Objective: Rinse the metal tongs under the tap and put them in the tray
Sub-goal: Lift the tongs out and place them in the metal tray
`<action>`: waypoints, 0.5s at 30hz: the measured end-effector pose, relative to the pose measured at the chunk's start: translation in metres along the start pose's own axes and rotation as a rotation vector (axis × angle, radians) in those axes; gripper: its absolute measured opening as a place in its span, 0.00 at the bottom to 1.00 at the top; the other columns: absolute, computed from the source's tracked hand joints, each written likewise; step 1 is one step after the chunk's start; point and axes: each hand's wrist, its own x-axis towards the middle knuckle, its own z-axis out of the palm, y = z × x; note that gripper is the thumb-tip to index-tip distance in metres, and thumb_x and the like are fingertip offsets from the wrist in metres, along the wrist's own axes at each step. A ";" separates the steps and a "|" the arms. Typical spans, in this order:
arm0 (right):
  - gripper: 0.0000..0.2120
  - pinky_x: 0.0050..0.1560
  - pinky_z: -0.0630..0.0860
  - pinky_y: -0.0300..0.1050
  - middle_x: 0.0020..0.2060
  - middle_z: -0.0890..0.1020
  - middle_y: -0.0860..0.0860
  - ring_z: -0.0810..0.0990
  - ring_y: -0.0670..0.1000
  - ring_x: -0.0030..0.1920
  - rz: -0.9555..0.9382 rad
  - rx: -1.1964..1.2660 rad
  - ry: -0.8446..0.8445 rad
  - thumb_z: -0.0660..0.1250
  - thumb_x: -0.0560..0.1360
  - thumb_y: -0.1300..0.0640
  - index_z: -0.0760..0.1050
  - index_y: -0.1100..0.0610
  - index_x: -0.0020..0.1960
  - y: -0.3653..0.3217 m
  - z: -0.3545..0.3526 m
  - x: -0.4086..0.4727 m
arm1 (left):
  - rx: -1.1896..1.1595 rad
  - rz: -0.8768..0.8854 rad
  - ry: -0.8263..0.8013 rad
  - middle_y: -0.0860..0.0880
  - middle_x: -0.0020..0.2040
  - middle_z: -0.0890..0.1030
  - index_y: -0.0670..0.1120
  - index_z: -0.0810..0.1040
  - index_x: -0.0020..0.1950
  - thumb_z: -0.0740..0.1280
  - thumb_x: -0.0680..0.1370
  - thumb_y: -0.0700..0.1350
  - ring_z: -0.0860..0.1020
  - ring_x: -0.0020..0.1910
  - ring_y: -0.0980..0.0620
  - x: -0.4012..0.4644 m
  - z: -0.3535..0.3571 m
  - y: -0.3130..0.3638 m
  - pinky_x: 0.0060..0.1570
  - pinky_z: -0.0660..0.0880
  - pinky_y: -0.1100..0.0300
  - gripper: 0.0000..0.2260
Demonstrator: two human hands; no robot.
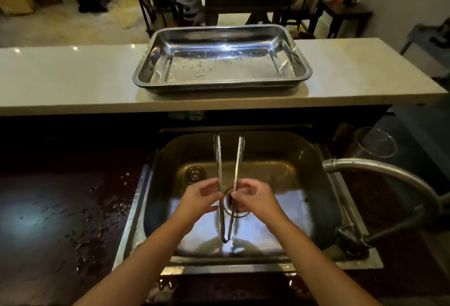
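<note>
Both hands hold the tongs over the sink, the left hand pinched on one arm and the right hand on the other, hinge toward the person and tips spread apart at the far side. No water shows at the tap, whose spout sits off to the right, so this looks like the rinsing step, either not begun or just over. Next the tongs must either go under that spout or be lifted forward into the wet tray on the counter.
</note>
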 end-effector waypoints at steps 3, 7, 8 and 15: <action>0.14 0.44 0.80 0.34 0.40 0.80 0.40 0.80 0.40 0.42 -0.236 -0.142 0.103 0.72 0.70 0.62 0.77 0.50 0.52 -0.006 0.001 -0.002 | 0.041 0.169 0.052 0.49 0.52 0.83 0.44 0.74 0.63 0.67 0.74 0.34 0.81 0.49 0.59 -0.010 -0.002 0.015 0.49 0.79 0.64 0.19; 0.16 0.44 0.76 0.27 0.41 0.82 0.39 0.82 0.36 0.41 -0.406 -0.174 0.151 0.73 0.68 0.63 0.80 0.54 0.55 -0.027 0.000 0.005 | 0.040 0.334 0.093 0.38 0.56 0.81 0.40 0.73 0.64 0.65 0.73 0.31 0.81 0.54 0.46 -0.015 -0.005 0.042 0.57 0.78 0.54 0.20; 0.16 0.46 0.76 0.28 0.42 0.82 0.40 0.82 0.37 0.43 -0.429 -0.169 0.165 0.72 0.69 0.63 0.80 0.54 0.56 -0.033 0.000 0.006 | 0.034 0.378 0.106 0.36 0.56 0.80 0.41 0.72 0.65 0.65 0.73 0.30 0.81 0.55 0.44 -0.016 -0.005 0.049 0.57 0.78 0.53 0.20; 0.18 0.53 0.76 0.31 0.45 0.81 0.37 0.78 0.31 0.49 -0.655 -0.253 0.287 0.72 0.69 0.58 0.77 0.51 0.59 -0.112 -0.001 0.006 | 0.004 0.623 0.121 0.40 0.56 0.80 0.45 0.74 0.63 0.66 0.74 0.34 0.82 0.53 0.49 -0.012 -0.023 0.115 0.52 0.80 0.56 0.18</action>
